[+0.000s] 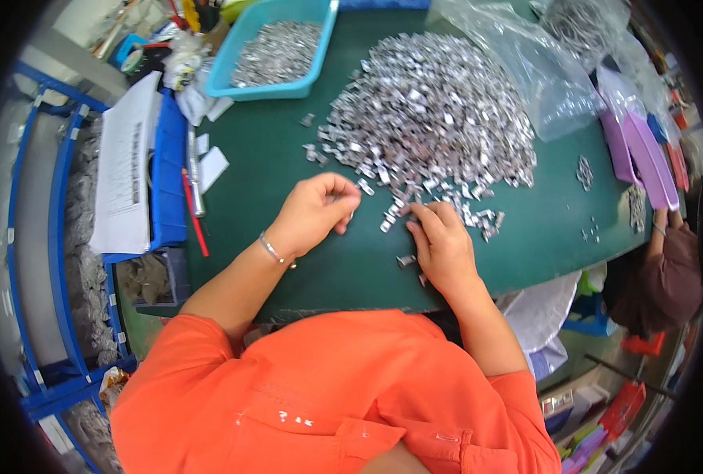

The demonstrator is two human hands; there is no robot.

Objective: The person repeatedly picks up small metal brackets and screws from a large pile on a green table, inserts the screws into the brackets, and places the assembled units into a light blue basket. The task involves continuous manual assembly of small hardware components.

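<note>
A large heap of small silvery metal pieces [438, 110] covers the middle of the green table [265, 166], with stray ones along its near edge. My left hand [312, 217] is just left of those strays, its fingers curled in and thumb against them. A tiny bright spot shows at its fingertips, too small to name. At the heap's near edge, my right hand [446, 249] has bent fingers, with thumb and forefinger close together beside a few loose pieces. Whatever lies between them is hidden. Several single pieces [405, 261] rest near its thumb.
A turquoise tray [280, 88] of similar pieces stands back left. Clear plastic bags [541, 79] lie back right, near a purple bin [640, 154]. At left are a blue bin [168, 174] with papers, a red pen [195, 213] and a rack [67, 261]. Another person's arm [658, 241] shows at right.
</note>
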